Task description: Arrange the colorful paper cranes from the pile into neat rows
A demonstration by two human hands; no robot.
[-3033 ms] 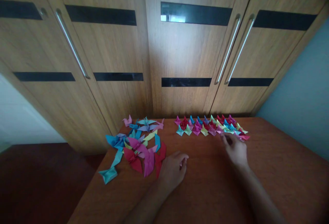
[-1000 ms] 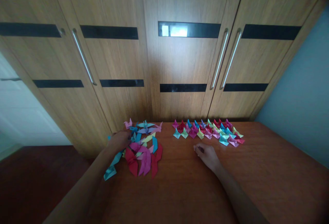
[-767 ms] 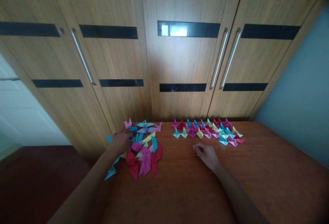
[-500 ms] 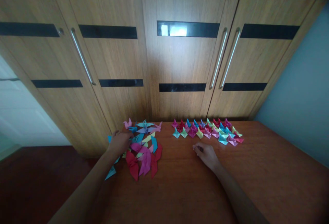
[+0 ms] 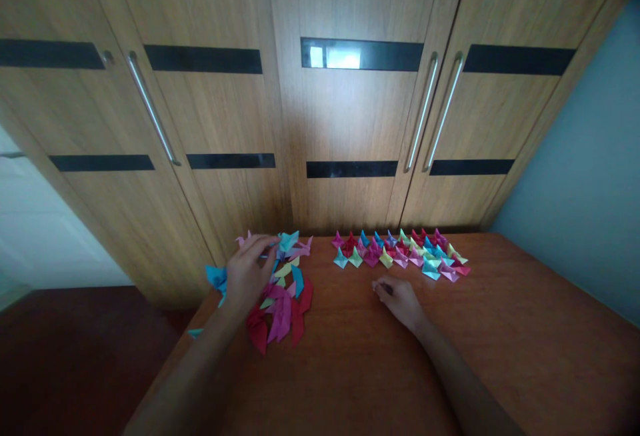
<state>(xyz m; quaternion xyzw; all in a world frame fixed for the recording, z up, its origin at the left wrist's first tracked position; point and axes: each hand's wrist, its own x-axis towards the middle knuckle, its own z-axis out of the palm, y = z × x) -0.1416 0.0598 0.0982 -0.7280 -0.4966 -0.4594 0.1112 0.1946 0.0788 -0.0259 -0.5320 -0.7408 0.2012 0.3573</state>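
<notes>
Over the left pile of folded paper cranes [image 5: 281,313], my left hand [image 5: 249,273] pinches a light blue paper crane [image 5: 289,243] between thumb and fingertips. Under and around this hand lie pink, red, blue, yellow and lilac cranes, some of them hidden by it. My right hand [image 5: 400,301] rests on the table with its fingers curled in, and nothing shows in them. Just beyond it stand rows of small folded paper pieces [image 5: 371,253] with pointed tips, in many colours.
The brown wooden table [image 5: 345,369] reaches back to a wooden wardrobe [image 5: 350,116] with metal handles. A blue crane [image 5: 217,277] and a teal paper tip [image 5: 195,333] lie near the table's left edge. A pale blue wall [image 5: 590,189] stands on the right.
My left hand has moved right and up from the pile's left side and now has the light blue crane pinched. My right hand stays in place. The view has shifted slightly.
</notes>
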